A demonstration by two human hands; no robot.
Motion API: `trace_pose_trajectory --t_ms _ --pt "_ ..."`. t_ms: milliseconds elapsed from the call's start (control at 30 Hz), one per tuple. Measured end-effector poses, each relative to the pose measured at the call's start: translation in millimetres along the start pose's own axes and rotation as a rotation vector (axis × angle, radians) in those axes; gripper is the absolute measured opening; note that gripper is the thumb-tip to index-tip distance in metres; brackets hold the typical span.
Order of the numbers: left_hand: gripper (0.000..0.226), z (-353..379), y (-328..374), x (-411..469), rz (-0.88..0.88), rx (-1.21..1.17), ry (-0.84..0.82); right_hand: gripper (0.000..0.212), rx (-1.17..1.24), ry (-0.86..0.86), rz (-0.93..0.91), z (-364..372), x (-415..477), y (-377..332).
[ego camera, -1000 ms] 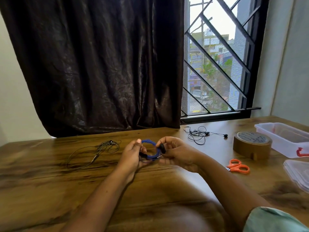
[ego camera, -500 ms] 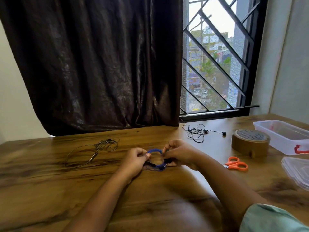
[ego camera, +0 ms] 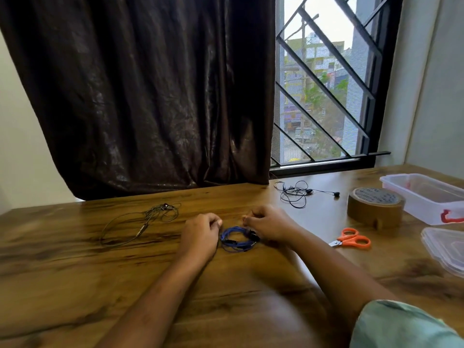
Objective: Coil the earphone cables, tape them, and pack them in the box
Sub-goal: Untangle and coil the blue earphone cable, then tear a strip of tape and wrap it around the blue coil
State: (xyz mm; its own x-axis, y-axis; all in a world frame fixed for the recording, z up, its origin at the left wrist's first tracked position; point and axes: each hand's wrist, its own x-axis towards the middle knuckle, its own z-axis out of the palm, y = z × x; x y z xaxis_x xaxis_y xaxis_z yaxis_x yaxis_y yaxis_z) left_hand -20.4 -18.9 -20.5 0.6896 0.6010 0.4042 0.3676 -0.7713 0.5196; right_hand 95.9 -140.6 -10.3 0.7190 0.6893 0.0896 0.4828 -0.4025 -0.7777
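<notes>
Head view, the only one: blue earphone coil [ego camera: 237, 239] lies flat on the wooden table [ego camera: 75, 272], left of the tape roll [ego camera: 375, 206], well apart from it. Left hand [ego camera: 200, 234] sits against the coil's left edge, fingers curled; looks like it pins the loops so they don't spring open, though actual contact is hidden behind the knuckles. Right hand [ego camera: 271, 226] is at the coil's right edge by the dark earbud end, fingers curled with the tips pinched together above the coil; whether they pinch cable or nothing can't be told, motion blur there. Judgement: coil is done and parked, tape is the next step, which explains the roll and the orange scissors [ego camera: 351, 241] placed just in front of the roll on the right-hand side. Clear box [ego camera: 424, 197] sits just right of the roll, open, ready for packing; its right end is cut off by the frame, and something red shows at its near wall, can't identify. Stack of clear lids [ego camera: 444, 249] in front of the box, also cropped. Two cables not yet coiled: black earphones [ego camera: 297, 193] behind and left of the roll, grey earphones [ego camera: 140, 222] far left of it, past the hands. Sleeve [ego camera: 401, 325] cropped at bottom right.
</notes>
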Motion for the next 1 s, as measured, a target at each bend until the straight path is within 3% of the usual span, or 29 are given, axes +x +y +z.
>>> trace_pose_trajectory --t_ms 100,233,333,433,533,700,1000 --pt "0.02 -5 6 -3 0.104 0.056 0.105 0.023 0.05 0.091 -0.064 -5 -11 -4" --pt "0.013 -7 24 -17 0.372 0.114 0.211 0.014 -0.169 0.454 -0.188 -36 -35 14" --pt "0.012 1 41 -35 0.555 0.098 0.188 0.012 -0.349 0.707 -0.232 -78 -58 45" --pt "0.025 16 64 -57 0.704 0.078 0.1 0.028 -0.565 0.847 -0.147 -124 -83 82" --pt "0.027 34 91 -74 0.779 0.057 0.019 0.04 -0.782 0.839 -0.004 -156 -90 115" --pt "0.018 61 138 -71 0.559 -0.108 -0.028 0.038 -0.908 0.625 0.154 -157 -81 131" --pt "0.027 105 163 -40 0.337 -0.19 0.033 0.025 -0.793 0.515 -0.06 -141 -76 108"
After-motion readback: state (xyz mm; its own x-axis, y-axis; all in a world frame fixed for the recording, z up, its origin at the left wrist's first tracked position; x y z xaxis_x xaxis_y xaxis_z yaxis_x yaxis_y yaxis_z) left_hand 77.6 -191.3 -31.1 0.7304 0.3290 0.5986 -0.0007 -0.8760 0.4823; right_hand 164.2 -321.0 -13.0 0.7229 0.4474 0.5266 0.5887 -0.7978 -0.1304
